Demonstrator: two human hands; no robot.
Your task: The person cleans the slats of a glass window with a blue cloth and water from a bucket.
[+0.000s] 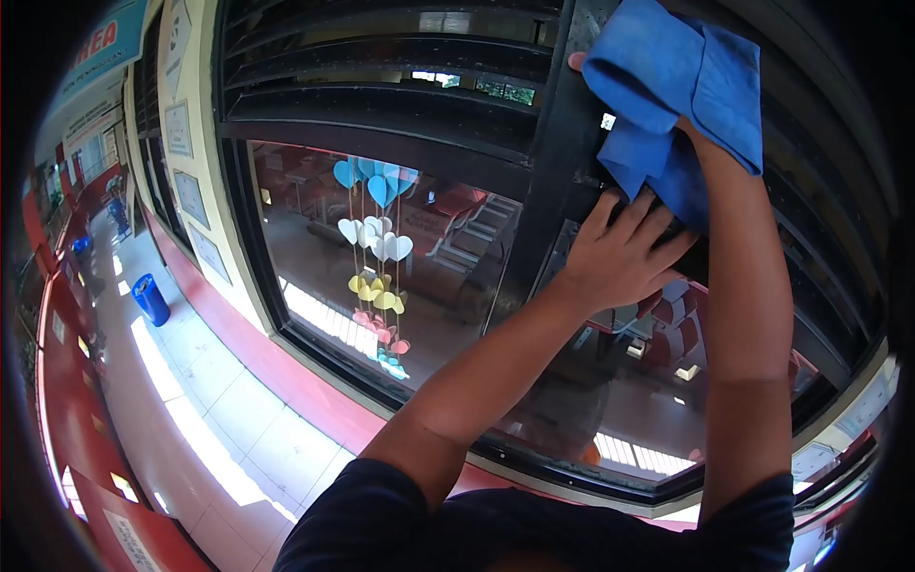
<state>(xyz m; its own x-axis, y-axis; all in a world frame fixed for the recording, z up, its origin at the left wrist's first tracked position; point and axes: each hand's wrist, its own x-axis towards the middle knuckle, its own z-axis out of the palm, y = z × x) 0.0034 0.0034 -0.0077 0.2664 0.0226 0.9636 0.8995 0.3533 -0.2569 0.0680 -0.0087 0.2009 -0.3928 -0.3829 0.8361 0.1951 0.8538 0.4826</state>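
Note:
A blue cloth point(672, 71) is draped over my right hand point(577, 62), high on the black upright post point(562, 105) of a louvered window. Most of that hand is hidden beneath the folds; one fingertip shows at the cloth's left edge, and the wrist comes out below. The cloth's loose lower end hangs down toward my left hand point(624, 243). My left hand has its fingers spread and laid against the dark window frame, just under the cloth, with nothing held in them.
Black louver slats point(381, 100) run across the window's top. Behind the lower glass hang paper hearts point(381, 191) on strings, with chairs point(477, 229) further in. On the left, a tiled corridor point(248, 419) holds a blue bin point(151, 299). Framed papers point(191, 198) line the wall.

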